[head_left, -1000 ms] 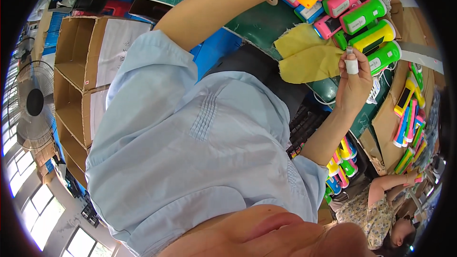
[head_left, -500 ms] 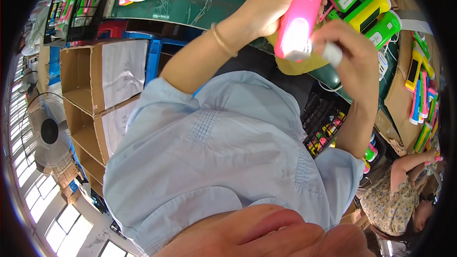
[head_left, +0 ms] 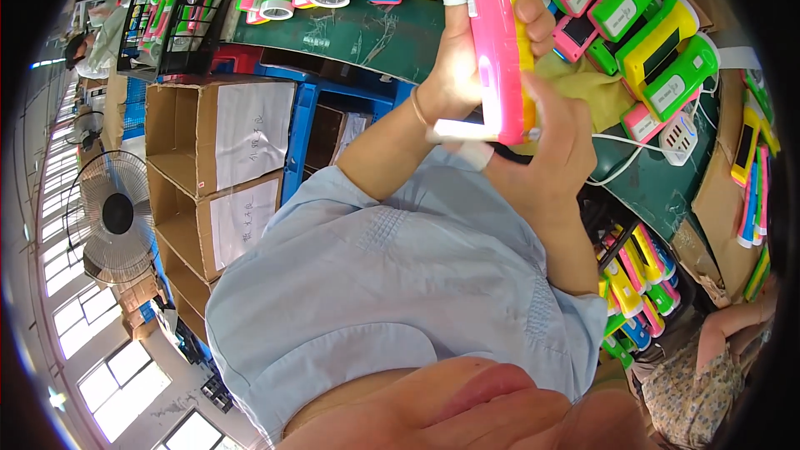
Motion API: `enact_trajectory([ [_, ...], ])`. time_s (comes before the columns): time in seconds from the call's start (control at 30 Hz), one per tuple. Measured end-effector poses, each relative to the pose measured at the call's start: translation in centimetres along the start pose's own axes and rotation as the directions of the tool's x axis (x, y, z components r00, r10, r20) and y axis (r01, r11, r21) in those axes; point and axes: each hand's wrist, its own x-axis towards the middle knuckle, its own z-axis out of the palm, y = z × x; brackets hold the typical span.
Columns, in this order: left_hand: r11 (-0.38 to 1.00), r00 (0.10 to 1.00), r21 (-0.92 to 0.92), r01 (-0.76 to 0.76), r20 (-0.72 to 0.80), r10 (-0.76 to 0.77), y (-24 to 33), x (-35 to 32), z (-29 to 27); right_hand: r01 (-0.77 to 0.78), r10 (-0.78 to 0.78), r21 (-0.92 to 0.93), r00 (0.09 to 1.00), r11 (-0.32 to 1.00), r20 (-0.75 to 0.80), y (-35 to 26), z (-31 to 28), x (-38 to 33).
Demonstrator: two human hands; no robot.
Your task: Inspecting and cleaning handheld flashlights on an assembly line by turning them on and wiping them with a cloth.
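A pink and yellow flashlight (head_left: 497,42) is held up over the table, its lit end pointing down toward me. My left hand (head_left: 461,67) grips its upper body, with a white-wrapped thumb on one side and fingertips showing on the yellow side. My right hand (head_left: 550,162) is at the lit end, with its white-wrapped thumb beneath the lens rim and its fingers, partly blurred, bent along the yellow side. Behind the hands a yellow cloth (head_left: 587,87) lies on the green tabletop (head_left: 367,29).
Several coloured flashlights (head_left: 625,4) lie at the right, with another row along the far left. A white power strip (head_left: 679,140) with a cable sits near them. Cardboard compartments (head_left: 179,137) and a fan (head_left: 117,213) stand left. A crate of flashlights (head_left: 637,275) and another person (head_left: 696,392) are at lower right.
The flashlight has shifted a little left and turned more upright, its lit face now showing edge-on. My right hand has moved left and down, around the lit end. The whole view has shifted.
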Motion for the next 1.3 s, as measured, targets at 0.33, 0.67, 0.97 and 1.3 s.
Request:
enact_trajectory([
  [0.33, 0.781, 0.996, 0.617, 0.094, -0.056, -0.076, 3.6, 0.1, 1.7, -0.662, 0.478, 0.418, 0.744, 0.622, 0.466, 4.7, -2.6, -0.9],
  [0.67, 0.483, 0.979, 0.854, 0.191, -0.204, -0.026, 1.7, -0.9, 2.8, -0.663, 0.564, 0.296, 0.745, 0.687, 0.357, 5.0, -3.7, -1.3],
  [0.97, 0.115, 0.984, 0.977, -0.178, 0.176, 0.03, 1.9, -0.8, 3.7, -0.585, 0.386, 0.488, 0.804, 0.647, 0.452, 4.7, -5.8, 2.7],
  [1.3, -0.103, 0.999, 0.994, 0.035, -0.032, 0.029, 0.8, -1.2, 2.7, -0.431, 0.396, 0.026, 0.85, 0.902, 0.348, 3.5, -4.2, 3.5],
])
